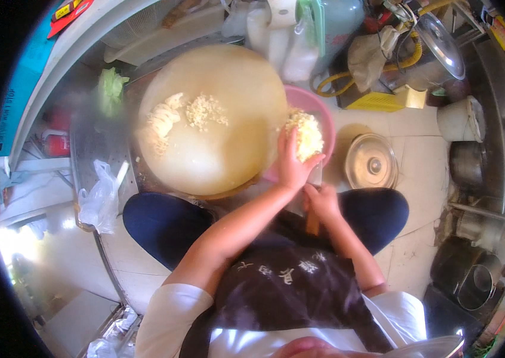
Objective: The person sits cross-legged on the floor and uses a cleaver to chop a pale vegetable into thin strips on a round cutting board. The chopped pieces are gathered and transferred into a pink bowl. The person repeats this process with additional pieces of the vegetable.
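My right hand [322, 201] is closed around the wooden handle of a cleaver [316, 172], whose flat blade carries a heap of chopped pale food [304, 134]. Against the near left side of that heap rests my left hand [295, 163], fingers spread along it. Both are over a pink plastic basin [327, 118], whose contents are mostly hidden. To the left stands a large round chopping board [221, 152]. On it lie a small chopped pile [205, 112] and, at its left, a strip of sliced pale food [163, 121].
A lidded metal pot [372, 161] stands on the tiled floor right of the basin. A yellow hose [413, 58] runs by a gas cylinder [339, 27] at the back. Left of the board are a plastic bag [100, 197] and a leafy green vegetable [112, 91].
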### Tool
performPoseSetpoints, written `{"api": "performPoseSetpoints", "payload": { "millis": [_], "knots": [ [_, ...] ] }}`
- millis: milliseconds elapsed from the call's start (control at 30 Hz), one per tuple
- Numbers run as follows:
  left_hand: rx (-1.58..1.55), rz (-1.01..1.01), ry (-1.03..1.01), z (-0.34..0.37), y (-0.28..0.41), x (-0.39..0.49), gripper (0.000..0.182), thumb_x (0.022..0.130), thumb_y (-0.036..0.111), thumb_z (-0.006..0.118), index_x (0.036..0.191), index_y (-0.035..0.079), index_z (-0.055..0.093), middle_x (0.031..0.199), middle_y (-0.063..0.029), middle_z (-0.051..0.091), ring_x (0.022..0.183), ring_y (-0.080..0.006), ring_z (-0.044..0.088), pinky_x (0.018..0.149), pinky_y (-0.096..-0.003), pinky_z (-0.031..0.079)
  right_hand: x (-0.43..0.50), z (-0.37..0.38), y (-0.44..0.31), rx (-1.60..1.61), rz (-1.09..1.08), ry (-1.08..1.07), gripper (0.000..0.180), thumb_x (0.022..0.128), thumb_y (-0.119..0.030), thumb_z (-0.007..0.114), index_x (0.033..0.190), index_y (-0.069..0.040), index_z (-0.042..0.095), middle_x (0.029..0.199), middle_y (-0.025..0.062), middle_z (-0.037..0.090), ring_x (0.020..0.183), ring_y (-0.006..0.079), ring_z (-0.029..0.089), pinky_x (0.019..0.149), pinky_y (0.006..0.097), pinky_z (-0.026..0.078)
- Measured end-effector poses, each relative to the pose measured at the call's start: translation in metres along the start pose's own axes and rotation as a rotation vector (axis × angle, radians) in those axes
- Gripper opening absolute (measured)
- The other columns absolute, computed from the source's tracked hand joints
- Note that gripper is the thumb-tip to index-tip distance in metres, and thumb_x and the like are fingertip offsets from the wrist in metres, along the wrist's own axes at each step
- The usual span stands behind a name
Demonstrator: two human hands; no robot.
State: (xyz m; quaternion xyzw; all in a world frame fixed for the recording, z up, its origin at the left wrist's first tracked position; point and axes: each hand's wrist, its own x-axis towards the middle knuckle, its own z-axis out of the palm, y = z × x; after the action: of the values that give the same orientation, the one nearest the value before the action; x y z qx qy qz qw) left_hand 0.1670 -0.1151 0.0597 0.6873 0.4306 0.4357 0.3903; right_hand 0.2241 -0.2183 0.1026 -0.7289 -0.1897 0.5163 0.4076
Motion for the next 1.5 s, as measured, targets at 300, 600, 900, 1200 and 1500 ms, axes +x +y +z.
{"api": "performPoseSetpoints", "payload": {
  "millis": [300, 600, 900, 1200, 1500],
  "knots": [
    [0.342, -0.28, -0.166, 0.09, -0.109, 0.04, 0.058, 0.083, 0.034, 0.064, 0.124, -0.004, 0.048, 0.12, -0.0272, 0.052, 0.116, -0.0377, 0.048, 0.097, -0.0422, 0.038, -0.065, -0.074, -0.015, 0.086, 0.211, 0.035, 0.016, 0.084, -0.011, 0.057, 0.073, 0.0, 0.055, 0.057, 0.0046, 0.053, 0.042, 0.0132, 0.051, 0.04, 0.0253, 0.039],
    [-0.06, -0.154, 0.164, -0.027, -0.055, 0.055, 0.021, 0.091, 0.016, 0.051, 0.1, 0.002, 0.064, 0.102, -0.0183, 0.064, 0.098, -0.031, 0.061, 0.084, -0.0368, 0.048, -0.013, -0.059, -0.034, 0.112, 0.043, -0.08, 0.021, 0.089, -0.014, 0.055, 0.073, 0.0, 0.055, 0.056, 0.0028, 0.052, 0.042, 0.012, 0.05, 0.04, 0.0255, 0.037],
    [0.521, 0.076, 0.285, -0.189, -0.165, 0.103, 0.042, 0.088, 0.023, 0.057, 0.121, -0.002, 0.051, 0.122, -0.0244, 0.052, 0.116, -0.0383, 0.048, 0.097, -0.0426, 0.039, 0.083, 0.076, -0.018, 0.088, -0.08, -0.049, 0.03, 0.091, -0.018, 0.053, 0.068, 0.002, 0.056, 0.05, 0.0065, 0.054, 0.04, 0.0146, 0.05, 0.039, 0.0285, 0.038],
    [0.554, 0.052, 0.121, -0.176, -0.137, 0.142, 0.06, 0.078, 0.035, 0.069, 0.123, 0.0, 0.051, 0.122, -0.0229, 0.053, 0.114, -0.0361, 0.05, 0.097, -0.0408, 0.04, 0.137, 0.213, -0.028, -0.146, -0.1, -0.248, 0.036, 0.086, -0.026, 0.056, 0.069, 0.005, 0.058, 0.05, 0.0137, 0.056, 0.046, 0.0219, 0.059, 0.048, 0.0338, 0.046],
    [0.094, 0.12, 0.125, -0.117, -0.075, 0.102, 0.063, 0.073, 0.023, 0.074, 0.127, 0.002, 0.046, 0.126, -0.019, 0.049, 0.119, -0.0353, 0.045, 0.1, -0.0416, 0.037, 0.064, 0.116, -0.062, -0.135, -0.184, -0.274, 0.03, 0.089, -0.019, 0.056, 0.066, -0.001, 0.057, 0.051, 0.0034, 0.053, 0.042, 0.0117, 0.05, 0.041, 0.0265, 0.04]
  ]
}}
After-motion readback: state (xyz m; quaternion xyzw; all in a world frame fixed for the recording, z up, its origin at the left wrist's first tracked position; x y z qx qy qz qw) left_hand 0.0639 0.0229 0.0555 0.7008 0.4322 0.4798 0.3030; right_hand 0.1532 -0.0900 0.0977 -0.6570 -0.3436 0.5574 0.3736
